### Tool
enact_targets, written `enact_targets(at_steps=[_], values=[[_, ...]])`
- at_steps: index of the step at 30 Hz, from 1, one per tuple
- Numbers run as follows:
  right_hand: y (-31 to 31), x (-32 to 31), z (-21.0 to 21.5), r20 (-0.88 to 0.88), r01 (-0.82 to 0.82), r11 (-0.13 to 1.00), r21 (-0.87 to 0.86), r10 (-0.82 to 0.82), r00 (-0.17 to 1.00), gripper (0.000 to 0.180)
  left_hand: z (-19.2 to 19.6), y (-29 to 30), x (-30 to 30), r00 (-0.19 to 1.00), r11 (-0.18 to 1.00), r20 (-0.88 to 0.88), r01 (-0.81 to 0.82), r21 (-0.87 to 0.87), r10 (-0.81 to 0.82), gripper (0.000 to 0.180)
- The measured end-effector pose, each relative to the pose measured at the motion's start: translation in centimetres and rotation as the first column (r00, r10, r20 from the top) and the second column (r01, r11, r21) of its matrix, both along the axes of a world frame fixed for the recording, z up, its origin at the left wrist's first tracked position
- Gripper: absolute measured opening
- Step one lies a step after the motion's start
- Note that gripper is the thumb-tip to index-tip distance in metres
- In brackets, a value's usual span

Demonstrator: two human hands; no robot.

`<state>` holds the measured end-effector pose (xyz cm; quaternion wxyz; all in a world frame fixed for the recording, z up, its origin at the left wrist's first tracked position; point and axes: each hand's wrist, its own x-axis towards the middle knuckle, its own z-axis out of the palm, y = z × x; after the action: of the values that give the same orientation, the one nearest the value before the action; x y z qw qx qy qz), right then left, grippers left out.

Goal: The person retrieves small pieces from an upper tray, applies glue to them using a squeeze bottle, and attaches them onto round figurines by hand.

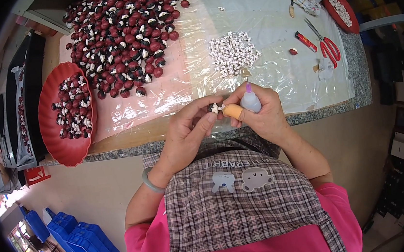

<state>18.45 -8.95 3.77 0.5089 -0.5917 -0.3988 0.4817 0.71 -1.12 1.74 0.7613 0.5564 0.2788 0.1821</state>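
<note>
Step in hand looks like gluing: a small white piece (216,108) is pinched at the tips of the left hand (190,127), held over the near edge of the stone-topped table (357,67). The piece is too small to make out in detail.

Right hand (259,113) is wrapped around a small squeeze bottle (250,101) with a purple nozzle pointing up and away; its thumb wears an orange finger cot (233,111) and presses against the white piece from the right. Both hands closed, fingertips meeting at the piece.

Supply around it:
- pile of small white pieces (233,52) on the clear plastic sheet (269,17), just beyond the hands
- big heap of dark red and black-white beads (125,36) at far left of the sheet
- red oval tray (49,126) left of the sheet, partly filled with the same beads
- red-handled scissors (326,43) and a red cutter (305,41) to the right

Judgement: the next move calls for a steady pinch and a small, controlled squeeze with the nozzle brought to the joint. Too much glue would likely foul the fingertips.
</note>
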Motion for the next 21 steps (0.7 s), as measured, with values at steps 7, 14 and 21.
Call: enact_targets(at_steps=[7,14,21], values=[[-0.3,0.1,-0.2,0.052,-0.026,0.999,-0.02,0.027,0.998,0.009,0.0,-0.3,0.2,0.994,0.972,-0.099,-0.022,0.233,0.046,0.028],[-0.5,-0.4,-1.1,0.032,0.011,1.0,0.015,-0.012,0.999,0.008,-0.1,-0.2,0.4,0.993,0.866,-0.103,0.006,0.5,0.052,0.029],[-0.8,-1.6,-2.1,0.043,0.039,0.985,0.168,-0.047,0.998,0.006,-0.6,-0.5,0.2,0.995,0.759,-0.033,-0.047,0.649,0.091,0.028]])
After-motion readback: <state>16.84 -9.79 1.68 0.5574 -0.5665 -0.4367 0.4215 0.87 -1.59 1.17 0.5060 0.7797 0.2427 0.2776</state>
